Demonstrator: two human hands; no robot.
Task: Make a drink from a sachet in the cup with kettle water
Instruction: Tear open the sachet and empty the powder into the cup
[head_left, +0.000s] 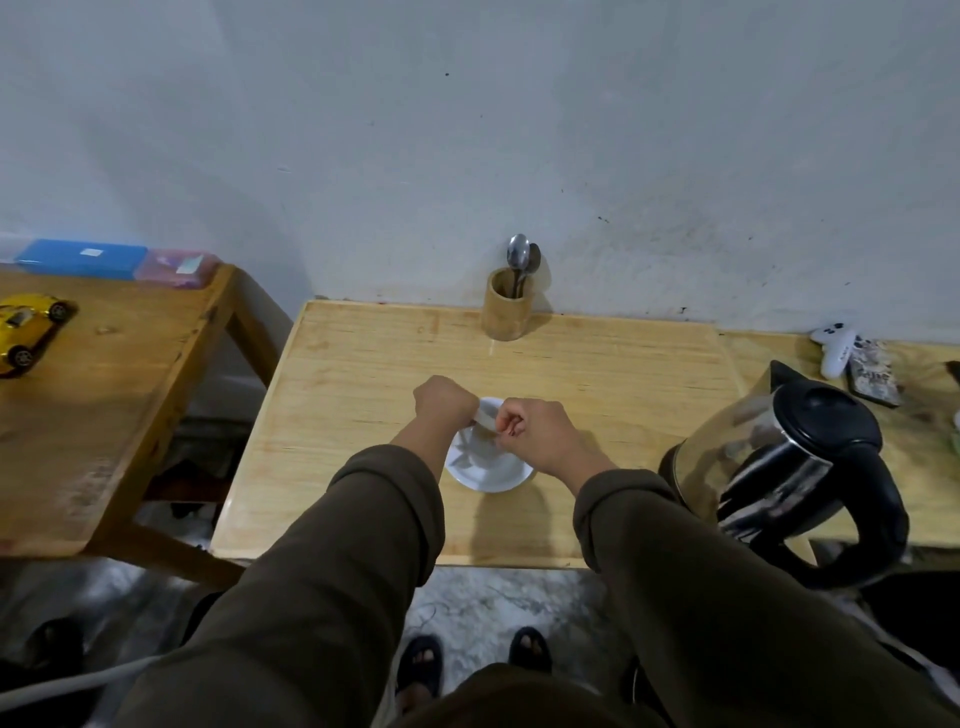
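A white cup (488, 465) stands near the middle of the light wooden table (363, 364), seen from above. Just over its far rim, my left hand (444, 402) and my right hand (535, 434) both pinch a small pale sachet (488, 415) between them. The sachet is mostly hidden by my fingers, so I cannot tell whether it is torn. A glass kettle (779, 467) with a black lid and handle stands at the table's right edge, a short way from my right forearm.
A bamboo holder (506, 306) with two spoons (522, 257) stands at the back against the wall. A second table (104, 415) on the left carries a yellow toy car (28, 327) and plastic boxes (83, 258). A white game controller (836, 348) lies at the far right.
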